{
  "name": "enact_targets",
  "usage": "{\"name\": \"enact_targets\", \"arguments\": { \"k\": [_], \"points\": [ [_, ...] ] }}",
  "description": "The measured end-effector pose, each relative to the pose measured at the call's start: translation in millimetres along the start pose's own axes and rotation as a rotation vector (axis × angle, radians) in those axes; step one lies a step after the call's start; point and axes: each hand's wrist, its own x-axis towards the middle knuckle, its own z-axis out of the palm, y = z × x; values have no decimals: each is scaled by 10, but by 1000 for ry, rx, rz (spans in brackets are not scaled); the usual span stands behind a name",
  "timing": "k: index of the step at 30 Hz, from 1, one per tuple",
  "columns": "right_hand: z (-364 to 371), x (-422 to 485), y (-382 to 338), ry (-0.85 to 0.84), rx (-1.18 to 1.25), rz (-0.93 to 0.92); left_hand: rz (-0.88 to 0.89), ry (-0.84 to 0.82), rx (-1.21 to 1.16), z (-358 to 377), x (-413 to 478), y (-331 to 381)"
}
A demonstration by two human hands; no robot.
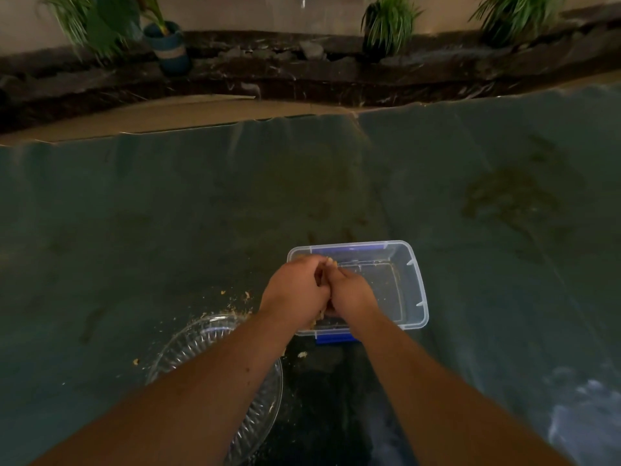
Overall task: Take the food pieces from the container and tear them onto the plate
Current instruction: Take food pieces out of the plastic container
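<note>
A clear plastic container (411, 277) with blue clips sits on the dark cloth ahead of me; its visible right part looks bare. My left hand (294, 294) and my right hand (349, 295) are pressed together over the container's left side, both closed on a pale food piece (320, 319) that shows only as small bits between the fingers and under the palms. A clear patterned glass plate (201, 341) lies to the lower left, mostly hidden under my left forearm. What lies on the plate cannot be seen.
Pale crumbs (247, 295) are scattered on the cloth around the plate. The dark green cloth (168, 213) covers the table; a strip of cardboard (161, 117) shows at its far edge. Potted plants (168, 45) and a dark stone ledge stand behind.
</note>
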Motion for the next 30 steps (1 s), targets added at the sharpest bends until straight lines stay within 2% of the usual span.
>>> {"name": "enact_targets", "arguments": {
  "k": [3, 6, 13, 18, 22, 25, 27, 30],
  "points": [
    [-61, -104, -36, 47, 188, 35, -15, -2, -174, -6, -10, 114],
    [-137, -229, -118, 51, 292, -15, 3, 55, -352, -79, -67, 208],
    [26, -623, -509, -3, 346, -117, -90, 141, -629, -620, -278, 115],
    [598, -854, -504, -99, 422, -73, -240, 155, -792, -930, -633, -506],
    [1116, -894, -289, -175, 333, 57, -444, 241, -894, -934, -958, -1168],
    [1355, -870, -158, -169, 294, 132, -588, 274, -997, -892, -1151, -1630],
    [1407, -868, -20, -94, 107, 104, -630, 274, -889, -854, -1262, -1906],
    [1410, -922, 301, 45, -489, -153, -560, 177, -334, -752, -1463, -2215]
  ]
}}
